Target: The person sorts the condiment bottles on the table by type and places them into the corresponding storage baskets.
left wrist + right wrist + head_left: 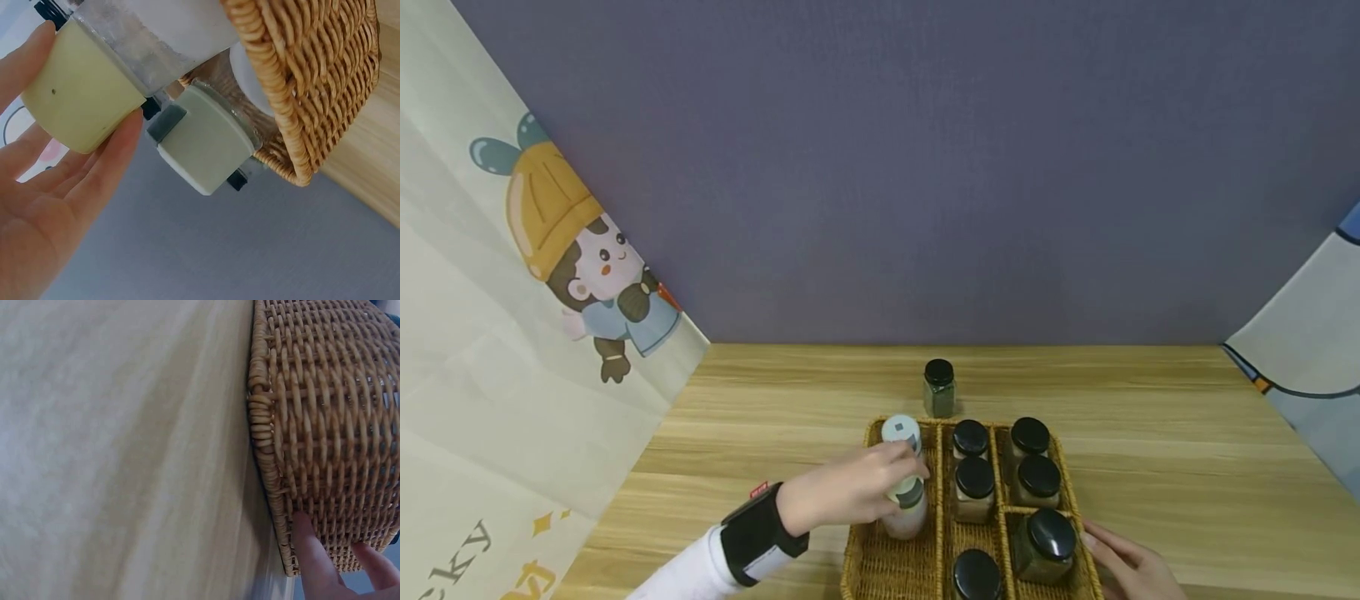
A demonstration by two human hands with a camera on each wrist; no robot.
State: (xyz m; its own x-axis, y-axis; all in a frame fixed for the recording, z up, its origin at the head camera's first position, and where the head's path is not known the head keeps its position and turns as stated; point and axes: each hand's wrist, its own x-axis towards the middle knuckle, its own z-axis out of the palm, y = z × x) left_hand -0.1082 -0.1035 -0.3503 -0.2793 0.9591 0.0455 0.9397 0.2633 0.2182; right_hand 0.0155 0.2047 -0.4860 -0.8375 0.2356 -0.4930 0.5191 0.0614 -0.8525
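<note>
In the head view my left hand [857, 483] reaches over the left compartment of a wicker basket [898, 571]. It grips a clear seasoning jar [907, 518] by its yellow lid [81, 87], thumb on one side and fingers on the other. White contents show through the jar's wall. Just behind stands another jar with a pale green-white lid [203, 140], in the same compartment. My right hand [1129, 567] is at the basket's right side, its extended fingers [312, 553] touching the woven wall.
Several black-lidded jars [975, 477] stand in the middle and right compartments. One more black-lidded jar [939, 390] is on the wooden table [760, 408] behind the basket. A dark grey panel [955, 183] rises at the table's back edge.
</note>
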